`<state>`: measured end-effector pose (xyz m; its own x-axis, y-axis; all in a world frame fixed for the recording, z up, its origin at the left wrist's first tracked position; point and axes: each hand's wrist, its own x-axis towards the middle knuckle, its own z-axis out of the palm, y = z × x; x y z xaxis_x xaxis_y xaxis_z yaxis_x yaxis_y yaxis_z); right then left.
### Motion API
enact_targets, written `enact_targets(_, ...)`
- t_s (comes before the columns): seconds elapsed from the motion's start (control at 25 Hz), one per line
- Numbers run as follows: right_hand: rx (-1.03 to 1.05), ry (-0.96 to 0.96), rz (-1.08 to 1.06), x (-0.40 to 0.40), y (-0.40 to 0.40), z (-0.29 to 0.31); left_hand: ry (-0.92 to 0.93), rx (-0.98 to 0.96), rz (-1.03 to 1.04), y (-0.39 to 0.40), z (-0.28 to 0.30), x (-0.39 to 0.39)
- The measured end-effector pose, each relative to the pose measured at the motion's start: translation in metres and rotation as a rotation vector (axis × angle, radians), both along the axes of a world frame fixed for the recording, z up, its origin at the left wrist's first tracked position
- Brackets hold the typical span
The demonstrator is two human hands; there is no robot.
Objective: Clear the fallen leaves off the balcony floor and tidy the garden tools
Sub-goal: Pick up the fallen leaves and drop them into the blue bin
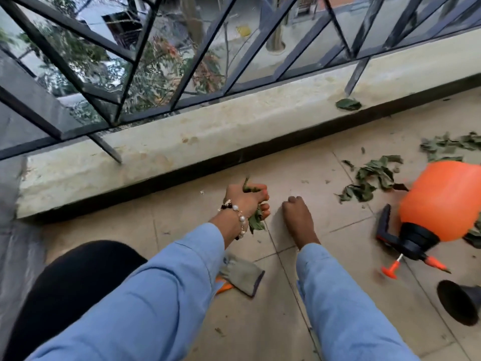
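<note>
My left hand (246, 201) grips a bunch of green leaves (256, 221) just above the tiled balcony floor (325, 256), near the low ledge. My right hand (296, 217) is beside it, fingers curled under, knuckles down on the tiles; I see nothing in it. More fallen leaves (369, 178) lie scattered to the right, and another patch of leaves (453, 145) lies further right. An orange pressure sprayer (442, 201) lies on its side at the right. A grey garden glove (242, 273) lies on the floor under my left sleeve.
A pale concrete ledge (182, 142) with a dark metal railing (145, 48) runs along the far side; one leaf (348, 104) sits on it. A black plastic pot (460, 300) lies at the right edge. My dark-clad knee (73, 290) fills the lower left.
</note>
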<state>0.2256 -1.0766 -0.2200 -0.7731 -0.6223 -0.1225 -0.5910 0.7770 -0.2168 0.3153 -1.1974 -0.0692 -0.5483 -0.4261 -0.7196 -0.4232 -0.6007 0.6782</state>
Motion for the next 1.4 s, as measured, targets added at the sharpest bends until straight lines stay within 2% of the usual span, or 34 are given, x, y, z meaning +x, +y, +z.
enact_targets(0.08,-0.18,-0.066,-0.198,-0.001,0.006,0.006,-0.037,-0.054,-0.021,0.0,-0.007,-0.003)
enact_targets(0.12,-0.348,-0.163,-0.418,-0.002,0.01,0.014,-0.052,-0.07,-0.044,0.002,-0.009,-0.005)
enact_targets(0.2,-0.807,-0.494,-0.809,0.004,0.018,0.044,-0.073,-0.06,-0.108,0.013,-0.013,-0.014)
enact_targets(0.24,-1.002,-0.641,-0.859,0.011,0.021,0.061,-0.078,-0.044,-0.137,0.021,-0.014,-0.018)
enact_targets(0.32,-1.104,-0.686,-0.7,0.022,0.03,0.09,-0.077,-0.024,-0.187,0.04,-0.016,-0.029)
enact_targets(0.4,-1.031,-0.67,-0.494,0.024,0.044,0.111,-0.072,-0.056,-0.209,0.057,-0.017,-0.04)
enact_targets(0.44,-1.014,-0.729,-0.429,0.02,0.055,0.115,-0.065,-0.075,-0.21,0.064,-0.016,-0.045)
enact_targets(0.52,-1.035,-0.836,-0.484,0.001,0.08,0.111,-0.053,-0.055,-0.215,0.078,-0.012,-0.053)
enact_targets(0.56,-1.026,-0.778,-0.622,-0.014,0.09,0.104,-0.054,-0.027,-0.207,0.083,-0.011,-0.056)
enact_targets(0.6,-0.945,-0.623,-0.792,-0.033,0.098,0.093,-0.058,0.003,-0.195,0.086,-0.01,-0.057)
enact_targets(0.64,-0.777,-0.431,-0.906,-0.053,0.106,0.079,-0.069,0.026,-0.184,0.086,-0.009,-0.057)
enact_targets(0.68,-0.558,-0.276,-0.891,-0.07,0.111,0.067,-0.081,0.041,-0.173,0.083,-0.008,-0.056)
enact_targets(0.76,-0.197,-0.178,-0.549,-0.089,0.11,0.044,-0.095,0.066,-0.143,0.072,-0.009,-0.055)
enact_targets(0.8,-0.068,-0.174,-0.382,-0.092,0.106,0.031,-0.101,0.073,-0.117,0.065,-0.011,-0.055)
enact_targets(0.84,0.009,-0.173,-0.314,-0.091,0.101,0.02,-0.108,0.073,-0.09,0.059,-0.013,-0.055)
enact_targets(0.92,-0.008,-0.099,-0.314,-0.087,0.093,0.008,-0.12,0.064,-0.055,0.051,-0.015,-0.056)
enact_targets(1.04,-0.234,-0.097,-0.36,-0.085,0.085,0.007,-0.12,0.061,-0.047,0.047,-0.017,-0.058)
enact_targets(1.16,-0.66,-0.188,-0.752,-0.095,0.101,0.025,-0.112,0.057,-0.056,0.049,-0.016,-0.061)
enact_targets(1.2,-0.697,-0.159,-0.848,-0.1,0.108,0.026,-0.113,0.049,-0.06,0.05,-0.016,-0.062)
enact_targets(1.32,-0.37,-0.094,-0.883,-0.107,0.127,0.016,-0.126,0.032,-0.074,0.05,-0.019,-0.06)
enact_targets(1.4,-0.192,-0.081,-0.733,-0.103,0.13,0.009,-0.123,0.023,-0.075,0.049,-0.02,-0.06)
